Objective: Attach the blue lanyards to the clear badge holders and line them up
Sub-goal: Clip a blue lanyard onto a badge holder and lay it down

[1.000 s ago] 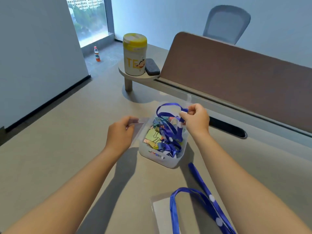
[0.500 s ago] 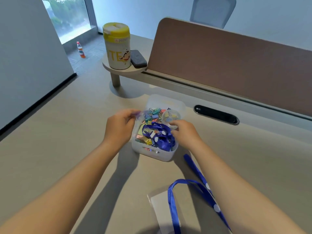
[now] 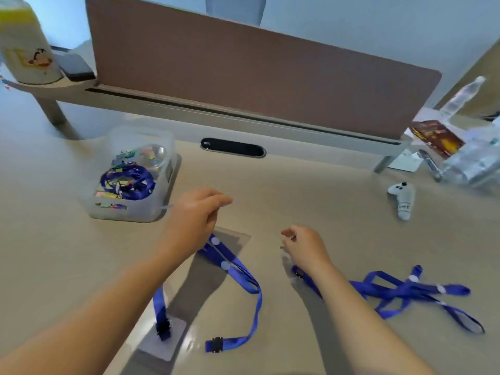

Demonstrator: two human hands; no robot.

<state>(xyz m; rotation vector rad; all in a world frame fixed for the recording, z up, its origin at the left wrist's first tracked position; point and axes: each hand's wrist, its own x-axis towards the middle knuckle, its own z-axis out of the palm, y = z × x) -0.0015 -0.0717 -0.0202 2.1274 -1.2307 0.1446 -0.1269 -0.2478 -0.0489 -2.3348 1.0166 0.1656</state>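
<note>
1. Two lanyards lie loose on the counter (image 3: 338, 201). The near lanyard (image 3: 243, 277) runs from under the left hand toward the lower right, loops back, and ends in a black clip near the bottom edge; its other end lies clip-down on a badge holder (image 3: 167, 339). The tangled lanyard (image 3: 400, 290) stretches left to right, from under the right wrist out to the right.
2. More blue lanyards sit coiled in the bin (image 3: 130, 174) at the far left, among coloured clips.
3. A second holder (image 3: 232, 239) lies flat under the near lanyard, just past the left hand.
4. Left hand (image 3: 194, 220) hovers palm-down, forearm coming from the lower left; its fingers (image 3: 221, 198) are pinched on a thin clear piece, too blurred to name.
5. Right hand (image 3: 305, 247) is raised just above the counter, fingers curled loosely together; whether they hold anything I cannot tell.
</note>
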